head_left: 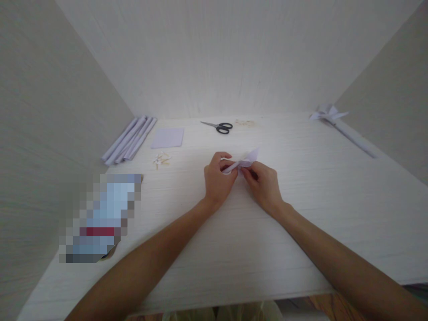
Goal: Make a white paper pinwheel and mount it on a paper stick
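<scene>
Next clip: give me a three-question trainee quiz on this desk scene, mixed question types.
1. True or false: the scissors lie beyond both hands.
2. What do the left hand and right hand pinch together?
3. The paper rolls lie: A) far left, B) far right, C) under the hands.

Key: 1 true. 2 a folded pale paper piece, held just above the table. 3 A, beside a flat paper square.

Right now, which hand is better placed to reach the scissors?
Probably the left hand: the scissors lie almost straight behind it on the table, while the right hand sits farther right. Both hands pinch the folded paper.
</scene>
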{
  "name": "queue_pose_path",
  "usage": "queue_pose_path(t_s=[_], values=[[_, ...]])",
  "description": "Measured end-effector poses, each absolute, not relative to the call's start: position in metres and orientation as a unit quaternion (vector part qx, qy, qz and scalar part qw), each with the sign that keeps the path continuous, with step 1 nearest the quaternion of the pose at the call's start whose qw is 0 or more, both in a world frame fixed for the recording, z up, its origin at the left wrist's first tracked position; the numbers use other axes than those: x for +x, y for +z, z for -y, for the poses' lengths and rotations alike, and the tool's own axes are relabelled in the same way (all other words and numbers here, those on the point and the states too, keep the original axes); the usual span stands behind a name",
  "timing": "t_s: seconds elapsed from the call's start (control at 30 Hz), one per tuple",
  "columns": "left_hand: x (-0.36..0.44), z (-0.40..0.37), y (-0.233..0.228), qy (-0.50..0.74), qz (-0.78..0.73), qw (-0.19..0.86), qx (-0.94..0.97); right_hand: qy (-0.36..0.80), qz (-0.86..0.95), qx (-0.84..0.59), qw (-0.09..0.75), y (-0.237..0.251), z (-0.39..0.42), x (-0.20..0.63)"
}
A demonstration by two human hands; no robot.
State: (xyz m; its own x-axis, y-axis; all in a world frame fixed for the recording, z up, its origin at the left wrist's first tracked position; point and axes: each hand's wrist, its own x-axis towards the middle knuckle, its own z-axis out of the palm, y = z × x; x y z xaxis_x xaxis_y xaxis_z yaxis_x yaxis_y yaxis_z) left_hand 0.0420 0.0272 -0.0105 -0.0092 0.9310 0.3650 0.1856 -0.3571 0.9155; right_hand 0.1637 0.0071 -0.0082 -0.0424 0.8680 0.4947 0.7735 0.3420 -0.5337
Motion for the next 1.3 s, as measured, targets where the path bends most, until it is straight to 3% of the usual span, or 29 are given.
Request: queue_pose_path(t_s=[0.27, 1.3], values=[[0.0432, -0.025, -0.0087, 0.548, -0.444, 0.337, 0.624, 0.042, 0.707, -0.564, 0.424, -0.0051, -0.0055, 0.1636], [0.0458, -0.0242, -0.01, 0.548, -0.433, 0.351, 0.624, 0.056, 0.699, -0.585, 0.409, -0.0061, -0.0064, 0.1652]])
